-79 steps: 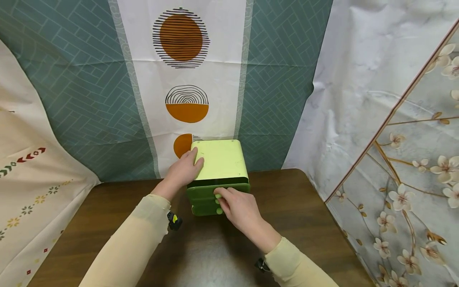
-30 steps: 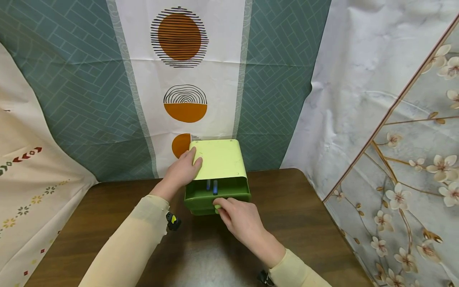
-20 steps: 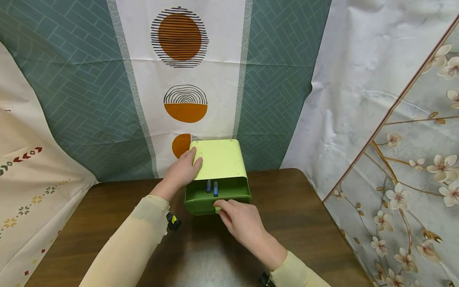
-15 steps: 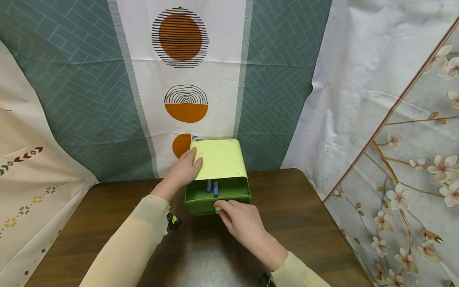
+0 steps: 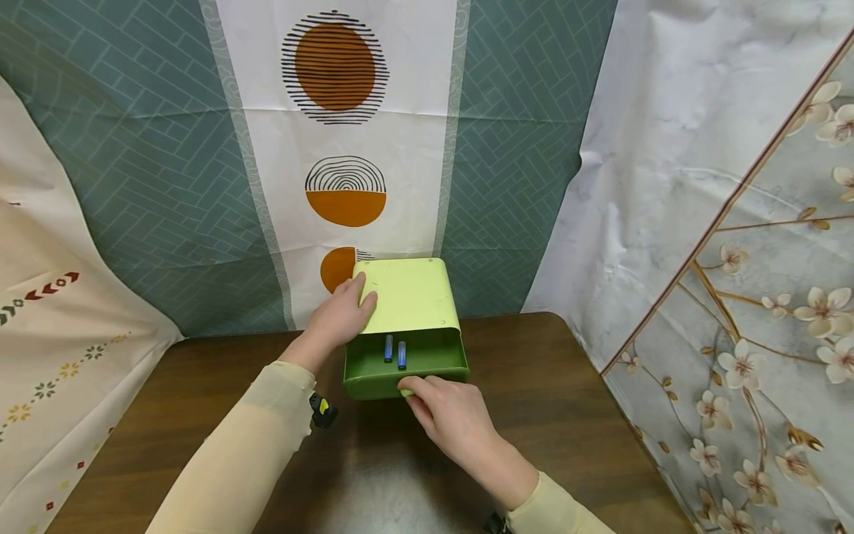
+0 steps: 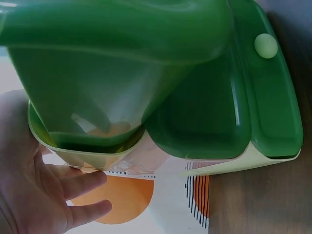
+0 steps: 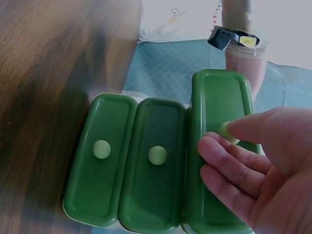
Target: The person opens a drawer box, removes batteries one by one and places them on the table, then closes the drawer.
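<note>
A small desktop drawer cabinet (image 5: 414, 293) with a pale yellow-green shell stands on the table by the back wall. Its top green drawer (image 5: 373, 387) is pulled well out. Inside lie two small blue cylinders with dark ends, the left cylinder (image 5: 388, 347) a little farther back than the right cylinder (image 5: 402, 356). My right hand (image 5: 457, 419) pinches the drawer's round knob (image 7: 226, 131) between thumb and fingers. My left hand (image 5: 339, 319) rests on the shell's top left edge, its fingers (image 6: 87, 185) extended along the side in the left wrist view.
Two lower drawers, the middle drawer (image 7: 153, 190) and the bottom drawer (image 7: 100, 190), are closed, each with a pale round knob. Behind the brown wooden table (image 5: 554, 415) hangs a patterned curtain (image 5: 527, 222). A floral panel (image 5: 754, 356) borders the right side.
The right hand has drawn the top drawer toward me by its knob, bringing the blue cylinders into view, with slight further movement lately. The left hand has stayed on the cabinet.
</note>
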The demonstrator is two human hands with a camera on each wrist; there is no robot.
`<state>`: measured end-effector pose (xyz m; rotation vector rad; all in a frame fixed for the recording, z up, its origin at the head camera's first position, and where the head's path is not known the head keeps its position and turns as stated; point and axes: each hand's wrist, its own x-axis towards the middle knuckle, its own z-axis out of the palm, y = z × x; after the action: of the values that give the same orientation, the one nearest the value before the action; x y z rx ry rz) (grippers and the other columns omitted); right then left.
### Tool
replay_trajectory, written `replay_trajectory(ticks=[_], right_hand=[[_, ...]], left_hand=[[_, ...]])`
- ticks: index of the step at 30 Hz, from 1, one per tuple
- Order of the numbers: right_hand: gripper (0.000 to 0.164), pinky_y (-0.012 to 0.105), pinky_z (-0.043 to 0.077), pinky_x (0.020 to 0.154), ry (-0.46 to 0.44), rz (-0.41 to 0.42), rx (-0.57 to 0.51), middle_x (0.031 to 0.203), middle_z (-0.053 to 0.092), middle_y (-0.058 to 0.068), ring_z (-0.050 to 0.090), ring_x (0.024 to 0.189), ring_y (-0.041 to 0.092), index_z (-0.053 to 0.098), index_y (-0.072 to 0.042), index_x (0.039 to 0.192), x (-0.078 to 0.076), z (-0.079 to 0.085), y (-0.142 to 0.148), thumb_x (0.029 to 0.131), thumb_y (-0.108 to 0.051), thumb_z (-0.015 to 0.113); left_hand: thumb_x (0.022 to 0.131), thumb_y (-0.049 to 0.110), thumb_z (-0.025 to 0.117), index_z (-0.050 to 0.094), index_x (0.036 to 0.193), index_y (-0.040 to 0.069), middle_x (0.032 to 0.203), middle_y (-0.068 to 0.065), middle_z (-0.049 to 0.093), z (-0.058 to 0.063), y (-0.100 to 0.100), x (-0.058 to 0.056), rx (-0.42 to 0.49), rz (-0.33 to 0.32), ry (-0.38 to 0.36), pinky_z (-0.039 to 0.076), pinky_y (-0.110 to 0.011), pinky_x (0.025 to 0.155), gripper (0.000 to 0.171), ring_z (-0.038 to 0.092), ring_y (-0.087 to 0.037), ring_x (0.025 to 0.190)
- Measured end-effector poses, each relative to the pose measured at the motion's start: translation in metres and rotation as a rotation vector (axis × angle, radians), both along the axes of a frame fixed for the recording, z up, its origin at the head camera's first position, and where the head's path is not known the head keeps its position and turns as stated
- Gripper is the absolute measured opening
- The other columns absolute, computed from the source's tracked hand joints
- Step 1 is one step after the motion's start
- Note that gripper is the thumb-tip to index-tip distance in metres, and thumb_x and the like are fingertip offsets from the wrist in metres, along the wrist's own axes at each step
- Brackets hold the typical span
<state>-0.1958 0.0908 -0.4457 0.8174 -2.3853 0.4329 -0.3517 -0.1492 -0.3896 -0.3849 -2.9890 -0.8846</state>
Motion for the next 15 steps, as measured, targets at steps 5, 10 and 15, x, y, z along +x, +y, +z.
replay_trajectory(ticks=[5, 10, 15], right_hand=[[0.020, 0.024, 0.043, 0.050, 0.003, -0.001, 0.003, 0.084, 0.072, -0.014, 0.064, 0.064, 0.007, 0.080, -0.027, 0.116, 0.0015, -0.0001, 0.0005, 0.099, -0.017, 0.086], [0.020, 0.023, 0.042, 0.050, 0.007, 0.004, 0.001, 0.083, 0.071, -0.014, 0.063, 0.064, 0.007, 0.080, -0.027, 0.115, 0.0033, -0.0004, 0.0009, 0.099, -0.017, 0.086], [0.021, 0.024, 0.043, 0.050, 0.018, 0.010, -0.008, 0.083, 0.072, -0.014, 0.064, 0.064, 0.008, 0.080, -0.026, 0.115, 0.0056, -0.0015, 0.0008, 0.098, -0.016, 0.087]], left_hand=[[0.118, 0.053, 0.032, 0.014, 0.179, 0.009, 0.181, -0.025, 0.018, -0.0004, 0.0000, 0.0000, 0.006, -0.006, 0.005, 0.022, -0.064, 0.130, 0.077, 0.020, -0.044, 0.166], [0.118, 0.052, 0.032, 0.014, 0.179, 0.009, 0.180, -0.025, 0.018, -0.0009, -0.0008, -0.0002, 0.013, -0.008, 0.010, 0.023, -0.064, 0.130, 0.077, 0.020, -0.044, 0.166], [0.118, 0.052, 0.032, 0.013, 0.179, 0.009, 0.180, -0.026, 0.017, -0.0006, -0.0014, -0.0005, 0.012, -0.012, 0.008, 0.022, -0.065, 0.130, 0.076, 0.020, -0.045, 0.165]])
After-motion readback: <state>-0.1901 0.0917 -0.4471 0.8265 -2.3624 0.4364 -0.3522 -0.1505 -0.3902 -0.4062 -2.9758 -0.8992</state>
